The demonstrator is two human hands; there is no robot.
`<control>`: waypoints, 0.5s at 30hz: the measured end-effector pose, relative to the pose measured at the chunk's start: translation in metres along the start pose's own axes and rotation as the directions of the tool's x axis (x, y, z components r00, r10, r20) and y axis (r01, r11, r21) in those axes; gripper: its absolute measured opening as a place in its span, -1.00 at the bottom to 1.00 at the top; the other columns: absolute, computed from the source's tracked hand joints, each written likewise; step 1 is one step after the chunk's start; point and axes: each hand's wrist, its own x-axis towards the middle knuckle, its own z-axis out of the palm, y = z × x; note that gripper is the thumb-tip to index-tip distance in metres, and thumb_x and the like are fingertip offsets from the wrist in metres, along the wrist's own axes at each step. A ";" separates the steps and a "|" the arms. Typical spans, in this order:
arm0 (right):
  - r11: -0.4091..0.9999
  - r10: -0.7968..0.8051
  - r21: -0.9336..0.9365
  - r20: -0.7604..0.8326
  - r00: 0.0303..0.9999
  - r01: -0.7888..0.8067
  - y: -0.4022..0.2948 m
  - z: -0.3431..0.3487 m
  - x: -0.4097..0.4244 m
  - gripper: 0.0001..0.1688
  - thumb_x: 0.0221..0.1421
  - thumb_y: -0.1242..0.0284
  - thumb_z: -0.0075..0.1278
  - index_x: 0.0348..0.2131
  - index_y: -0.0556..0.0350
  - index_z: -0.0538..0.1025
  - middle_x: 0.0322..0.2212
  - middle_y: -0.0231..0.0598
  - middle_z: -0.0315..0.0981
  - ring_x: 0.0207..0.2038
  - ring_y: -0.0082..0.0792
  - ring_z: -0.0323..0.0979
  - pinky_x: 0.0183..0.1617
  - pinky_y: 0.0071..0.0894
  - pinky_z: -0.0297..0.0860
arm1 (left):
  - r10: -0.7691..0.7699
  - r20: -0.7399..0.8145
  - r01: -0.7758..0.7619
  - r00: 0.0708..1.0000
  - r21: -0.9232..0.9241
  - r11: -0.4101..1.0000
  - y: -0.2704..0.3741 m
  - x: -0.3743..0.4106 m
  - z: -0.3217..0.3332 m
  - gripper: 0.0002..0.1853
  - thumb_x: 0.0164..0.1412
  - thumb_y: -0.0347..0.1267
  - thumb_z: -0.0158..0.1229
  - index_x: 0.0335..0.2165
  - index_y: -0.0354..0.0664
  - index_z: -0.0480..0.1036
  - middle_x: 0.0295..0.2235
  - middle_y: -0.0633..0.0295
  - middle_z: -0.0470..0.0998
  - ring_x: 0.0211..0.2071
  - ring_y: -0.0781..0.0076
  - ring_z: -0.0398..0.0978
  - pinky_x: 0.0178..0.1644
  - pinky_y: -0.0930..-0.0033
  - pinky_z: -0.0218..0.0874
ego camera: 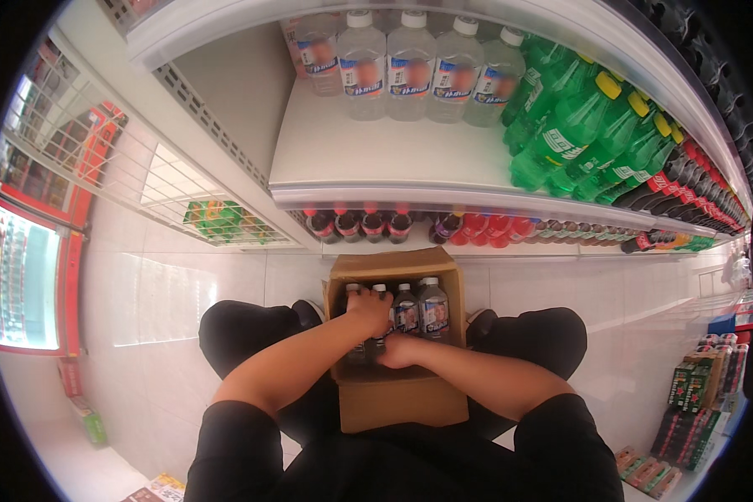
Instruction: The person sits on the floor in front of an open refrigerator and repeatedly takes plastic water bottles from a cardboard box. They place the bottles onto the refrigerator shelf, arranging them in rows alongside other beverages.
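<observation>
An open cardboard box [403,405] stands on the floor between my knees, its near flap folded down. Inside are several clear plastic bottles [435,307] with white caps and blue-and-white labels, standing upright. My left hand [369,309] grips one bottle [379,288] near its top, on the left side of the box. Lower down, my right hand [398,350] curls around the lower part of what looks like the same bottle. Its fingertips are partly hidden.
Ahead rises a shelf [351,154] bearing a row of similar clear bottles [408,69] and green soda bottles [558,141]. Dark cola bottles [373,226] line the level below. A wire rack [163,182] and a lit drinks cooler [25,276] are to the left; stacked drink packs [687,389] stand right.
</observation>
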 end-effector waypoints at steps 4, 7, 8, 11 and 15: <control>0.994 -0.095 0.047 -0.125 0.988 0.102 0.011 0.009 0.002 -0.26 0.13 -0.02 0.10 -0.21 0.45 0.64 -0.19 0.37 0.59 -0.08 0.15 0.59 0.06 -0.06 0.49 | 0.088 0.035 -0.082 0.995 -0.150 0.985 0.007 -0.041 -0.070 -0.48 0.26 0.04 0.17 -0.09 -0.18 0.58 -0.02 -0.05 0.60 -0.04 -0.07 0.58 0.02 -0.08 0.41; 0.995 -0.048 0.088 0.029 0.998 0.045 -0.001 -0.010 -0.005 -0.30 0.13 0.01 0.00 -0.18 0.40 0.65 -0.12 0.30 0.58 -0.01 0.16 0.55 0.13 -0.05 0.44 | -0.011 -0.438 -0.182 0.899 -0.397 0.899 -0.002 -0.077 -0.132 -0.63 0.29 -0.11 0.14 -0.36 -0.21 0.60 -0.41 -0.01 0.64 -0.32 0.03 0.64 -0.22 0.04 0.44; 0.997 -0.037 0.075 0.065 0.997 0.032 -0.004 -0.012 -0.005 -0.30 0.13 0.02 -0.03 -0.17 0.38 0.65 -0.10 0.28 0.58 0.00 0.17 0.54 0.15 -0.04 0.43 | -0.106 -0.557 -0.220 0.824 -0.486 0.846 -0.009 -0.086 -0.154 -0.68 0.30 -0.17 0.14 -0.40 -0.21 0.59 -0.46 -0.01 0.62 -0.35 0.05 0.64 -0.24 0.05 0.42; 0.998 -0.052 -0.025 0.084 0.995 0.054 -0.001 -0.007 0.002 -0.29 0.14 0.01 -0.07 -0.15 0.36 0.65 -0.08 0.25 0.58 0.01 0.18 0.53 0.16 -0.03 0.42 | -0.295 -0.845 -0.326 0.446 -0.461 0.826 -0.052 -0.085 -0.206 -0.87 0.23 -0.45 0.12 -0.25 -0.20 0.55 -0.61 0.12 0.51 -0.56 0.23 0.55 -0.40 0.20 0.37; 0.994 -0.079 -0.074 0.085 0.993 0.086 0.000 -0.002 0.012 -0.29 0.15 0.00 0.03 -0.16 0.41 0.63 -0.11 0.30 0.58 -0.03 0.19 0.56 0.10 -0.01 0.46 | -0.214 -0.967 -0.156 0.136 -0.234 0.959 -0.103 -0.063 -0.283 -0.45 0.15 -0.50 0.07 0.15 -0.03 0.38 -0.08 -0.16 0.45 -0.04 -0.14 0.51 -0.03 -0.04 0.38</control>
